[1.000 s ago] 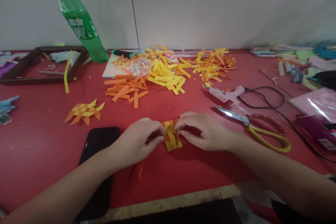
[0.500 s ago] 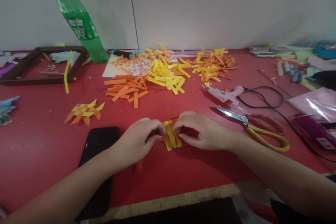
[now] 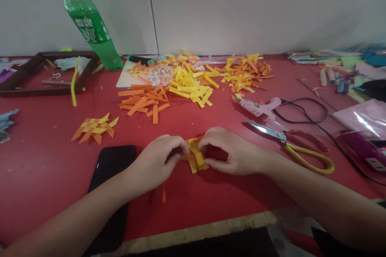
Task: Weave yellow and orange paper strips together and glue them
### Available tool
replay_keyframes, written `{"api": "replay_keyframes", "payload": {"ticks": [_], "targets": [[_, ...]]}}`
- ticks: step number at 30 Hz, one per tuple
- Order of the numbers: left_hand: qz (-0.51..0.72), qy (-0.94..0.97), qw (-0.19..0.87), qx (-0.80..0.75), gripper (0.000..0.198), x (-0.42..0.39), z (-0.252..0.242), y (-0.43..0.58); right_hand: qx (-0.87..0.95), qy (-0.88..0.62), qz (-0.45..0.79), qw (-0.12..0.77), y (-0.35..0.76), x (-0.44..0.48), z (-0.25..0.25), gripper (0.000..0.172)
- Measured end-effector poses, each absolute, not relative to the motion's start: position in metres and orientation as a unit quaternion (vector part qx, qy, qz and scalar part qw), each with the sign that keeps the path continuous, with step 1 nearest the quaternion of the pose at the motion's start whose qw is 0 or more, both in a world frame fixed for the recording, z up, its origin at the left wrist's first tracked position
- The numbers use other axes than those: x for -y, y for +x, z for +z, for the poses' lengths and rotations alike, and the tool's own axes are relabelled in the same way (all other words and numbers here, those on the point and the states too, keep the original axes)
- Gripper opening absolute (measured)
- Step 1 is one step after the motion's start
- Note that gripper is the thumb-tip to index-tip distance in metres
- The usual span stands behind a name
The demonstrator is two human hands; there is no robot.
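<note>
Between my hands, near the table's front, is a small piece of woven yellow and orange paper strips (image 3: 196,160). My left hand (image 3: 164,158) pinches its left side with thumb and forefinger. On its right side, my right hand (image 3: 226,151) has its curled fingers closed on the strips; the fingertips are partly hidden. Yellow strips hang toward me from the weave. A loose orange strip (image 3: 164,194) sticks out below my left hand. Further left lies a woven yellow and orange paper fish (image 3: 95,127).
A black phone (image 3: 113,168) lies under my left forearm. Scissors (image 3: 289,144) and a pink glue gun (image 3: 261,108) with its cord are at right. Orange strips (image 3: 144,100) and yellow strips (image 3: 189,86) are heaped ahead. A green bottle (image 3: 93,28) stands beside a brown frame (image 3: 36,93).
Both hands stay almost in place on the woven piece. Its yellow strips have shifted slightly and sit more spread. The whole view has moved a little.
</note>
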State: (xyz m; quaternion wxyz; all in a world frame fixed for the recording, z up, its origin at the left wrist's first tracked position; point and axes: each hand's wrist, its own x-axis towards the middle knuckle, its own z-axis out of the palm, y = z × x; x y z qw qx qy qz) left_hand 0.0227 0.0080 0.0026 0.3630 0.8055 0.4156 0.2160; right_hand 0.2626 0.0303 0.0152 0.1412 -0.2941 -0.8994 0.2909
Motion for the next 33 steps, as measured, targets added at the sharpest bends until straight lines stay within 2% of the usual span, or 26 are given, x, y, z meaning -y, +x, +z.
{"api": "replay_keyframes", "payload": {"ticks": [11, 20, 27, 33], "targets": [[0.210, 0.815, 0.347, -0.415, 0.021, -0.008, 0.002, 0.024, 0.903, -0.292, 0.276, 0.152, 0.261, -0.031, 0.010, 0.011], [0.202, 0.832, 0.343, -0.387, 0.004, -0.008, 0.010, 0.026, 0.910, -0.274, 0.267, 0.160, 0.264, -0.032, 0.010, 0.009], [0.187, 0.889, 0.236, -0.345, 0.033, -0.006, 0.016, 0.019, 0.900, -0.305, 0.257, 0.176, 0.268, -0.032, 0.016, 0.015], [0.149, 0.915, 0.178, -0.331, 0.034, -0.005, 0.010, 0.018, 0.876, -0.361, 0.238, 0.213, 0.266, -0.031, 0.015, 0.015]]}}
